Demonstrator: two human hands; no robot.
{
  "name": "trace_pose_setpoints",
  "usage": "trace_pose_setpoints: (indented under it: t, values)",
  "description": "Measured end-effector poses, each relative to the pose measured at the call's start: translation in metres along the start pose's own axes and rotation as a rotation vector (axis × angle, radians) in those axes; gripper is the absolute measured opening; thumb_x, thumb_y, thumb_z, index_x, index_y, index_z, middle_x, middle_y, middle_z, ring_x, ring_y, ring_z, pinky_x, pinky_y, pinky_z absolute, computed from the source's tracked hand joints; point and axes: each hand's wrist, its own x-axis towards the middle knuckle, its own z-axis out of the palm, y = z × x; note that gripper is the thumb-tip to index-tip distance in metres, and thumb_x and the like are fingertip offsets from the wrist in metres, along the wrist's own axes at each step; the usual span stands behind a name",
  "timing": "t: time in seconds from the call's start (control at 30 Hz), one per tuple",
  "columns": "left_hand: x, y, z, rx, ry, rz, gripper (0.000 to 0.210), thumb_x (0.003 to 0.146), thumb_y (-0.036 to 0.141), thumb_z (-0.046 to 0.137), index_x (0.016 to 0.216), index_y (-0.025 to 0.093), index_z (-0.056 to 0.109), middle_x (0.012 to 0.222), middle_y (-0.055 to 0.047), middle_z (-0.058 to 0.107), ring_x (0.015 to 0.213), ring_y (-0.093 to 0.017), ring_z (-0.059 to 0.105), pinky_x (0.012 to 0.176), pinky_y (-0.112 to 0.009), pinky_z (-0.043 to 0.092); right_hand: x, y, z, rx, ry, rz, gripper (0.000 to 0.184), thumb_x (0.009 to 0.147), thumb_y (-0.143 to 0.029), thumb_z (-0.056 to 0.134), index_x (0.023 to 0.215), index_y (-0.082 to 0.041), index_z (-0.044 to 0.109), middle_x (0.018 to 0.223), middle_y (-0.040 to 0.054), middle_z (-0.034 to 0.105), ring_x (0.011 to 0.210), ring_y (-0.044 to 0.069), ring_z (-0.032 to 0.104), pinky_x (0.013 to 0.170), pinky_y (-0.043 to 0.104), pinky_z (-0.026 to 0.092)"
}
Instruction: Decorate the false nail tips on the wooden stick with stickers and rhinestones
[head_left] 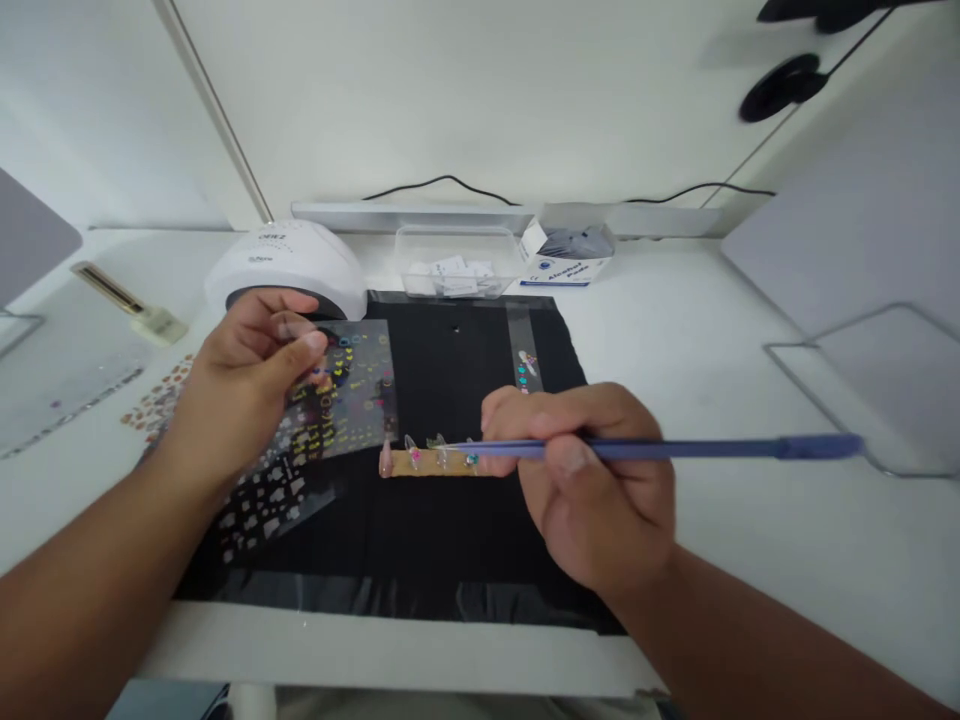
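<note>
My left hand (259, 365) pinches the upper left of a clear sheet of small coloured nail stickers (356, 385), tilted above the black mat (450, 530). My right hand (600, 485) is closed round blue tweezers (705, 449) held almost level, their fine point toward the left. That point lies over a clear false nail (441, 455) on a tan strip (401, 465); whether it touches or carries anything is too small to tell. Also on the strip stand a pinkish nail (385, 460) and a clear nail with a pink gem (413, 453). My right fingers hide the strip's right end.
A white nail lamp (289, 262) stands behind my left hand. Along the back are a clear tray of white packets (457, 262) and an alcohol pad box (566, 255). More sticker sheets (270, 510) lie at left, near a cream bottle (157, 325). A decorated clear strip (525, 350) lies at right.
</note>
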Motion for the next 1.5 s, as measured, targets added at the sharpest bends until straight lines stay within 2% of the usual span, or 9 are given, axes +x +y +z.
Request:
trace_pose_setpoints:
  t: [0.1, 0.33, 0.47, 0.57, 0.73, 0.87, 1.03, 1.2, 1.5]
  values:
    - [0.014, -0.009, -0.008, 0.341, -0.055, -0.041, 0.025, 0.076, 0.032, 0.065, 0.098, 0.024, 0.057, 0.069, 0.006, 0.05, 0.053, -0.01, 0.051, 0.052, -0.023, 0.045, 0.003, 0.002, -0.002, -0.042, 0.037, 0.09, 0.01, 0.093, -0.021, 0.058, 0.087, -0.023, 0.066, 0.063, -0.0035, 0.061, 0.055, 0.012, 0.06, 0.056, 0.029, 0.048]
    - [0.025, -0.021, -0.023, 0.778, -0.14, -0.077, 0.023, 0.078, 0.032, 0.064, 0.098, 0.021, 0.061, 0.065, 0.003, 0.055, 0.056, -0.016, 0.054, 0.056, -0.029, 0.039, 0.006, 0.003, -0.006, -0.162, 0.031, 0.259, 0.01, 0.087, -0.015, 0.061, 0.089, -0.025, 0.06, 0.062, -0.0082, 0.061, 0.053, 0.008, 0.058, 0.052, 0.021, 0.046]
    - [0.021, -0.015, -0.027, 1.046, -0.093, -0.001, 0.032, 0.077, 0.039, 0.068, 0.105, 0.024, 0.063, 0.091, -0.006, 0.062, 0.075, -0.025, 0.059, 0.068, -0.036, 0.043, 0.007, 0.004, -0.006, -0.209, 0.043, 0.274, 0.01, 0.086, -0.013, 0.06, 0.084, -0.024, 0.06, 0.061, -0.0089, 0.058, 0.052, 0.007, 0.056, 0.051, 0.02, 0.044]
    - [0.012, -0.006, -0.023, 1.247, -0.089, 0.13, 0.041, 0.086, 0.045, 0.057, 0.12, 0.023, 0.059, 0.116, -0.012, 0.057, 0.081, -0.028, 0.061, 0.074, -0.043, 0.047, 0.01, -0.002, -0.003, -0.232, 0.05, 0.283, 0.011, 0.084, -0.012, 0.06, 0.081, -0.023, 0.059, 0.06, -0.0088, 0.058, 0.051, 0.006, 0.055, 0.05, 0.019, 0.043]
    - [-0.007, -0.004, -0.007, 1.013, -0.356, 0.451, 0.03, 0.09, 0.034, 0.054, 0.112, 0.015, 0.062, 0.107, -0.01, 0.059, 0.097, -0.027, 0.06, 0.087, -0.042, 0.05, 0.015, -0.025, -0.003, -0.229, 0.065, 0.307, 0.011, 0.083, -0.012, 0.059, 0.081, -0.022, 0.063, 0.058, -0.0083, 0.059, 0.052, 0.007, 0.057, 0.055, 0.021, 0.046]
    - [-0.021, -0.007, 0.007, 0.972, -0.561, 0.528, 0.024, 0.09, 0.032, 0.056, 0.106, 0.015, 0.063, 0.106, -0.011, 0.061, 0.099, -0.027, 0.058, 0.088, -0.045, 0.049, 0.012, -0.026, -0.013, -0.267, 0.062, 0.331, 0.011, 0.082, -0.012, 0.06, 0.08, -0.021, 0.066, 0.055, -0.0077, 0.06, 0.05, 0.007, 0.057, 0.055, 0.021, 0.045]
    - [-0.028, 0.002, 0.011, 0.957, -0.689, 0.512, 0.023, 0.087, 0.031, 0.06, 0.105, 0.017, 0.061, 0.107, -0.009, 0.061, 0.1, -0.027, 0.056, 0.089, -0.044, 0.047, 0.004, -0.008, -0.025, -0.164, 0.125, 0.344, 0.011, 0.083, -0.013, 0.061, 0.08, -0.022, 0.066, 0.056, -0.0072, 0.062, 0.052, 0.007, 0.058, 0.055, 0.02, 0.047]
    - [-0.025, 0.008, 0.006, 1.012, -0.788, 0.398, 0.036, 0.079, 0.03, 0.067, 0.111, 0.016, 0.056, 0.113, -0.01, 0.059, 0.105, -0.028, 0.056, 0.088, -0.043, 0.047, -0.001, -0.003, -0.026, -0.131, 0.108, 0.368, 0.011, 0.084, -0.014, 0.062, 0.082, -0.023, 0.068, 0.056, -0.0061, 0.063, 0.053, 0.008, 0.059, 0.055, 0.02, 0.049]
    - [-0.024, 0.008, 0.005, 1.083, -0.844, 0.252, 0.027, 0.077, 0.028, 0.067, 0.101, 0.019, 0.058, 0.101, -0.006, 0.062, 0.093, -0.025, 0.059, 0.08, -0.04, 0.047, -0.001, -0.012, -0.009, -0.244, 0.113, 0.355, 0.012, 0.082, -0.013, 0.059, 0.08, -0.022, 0.066, 0.059, -0.0049, 0.064, 0.053, 0.011, 0.059, 0.054, 0.024, 0.05]
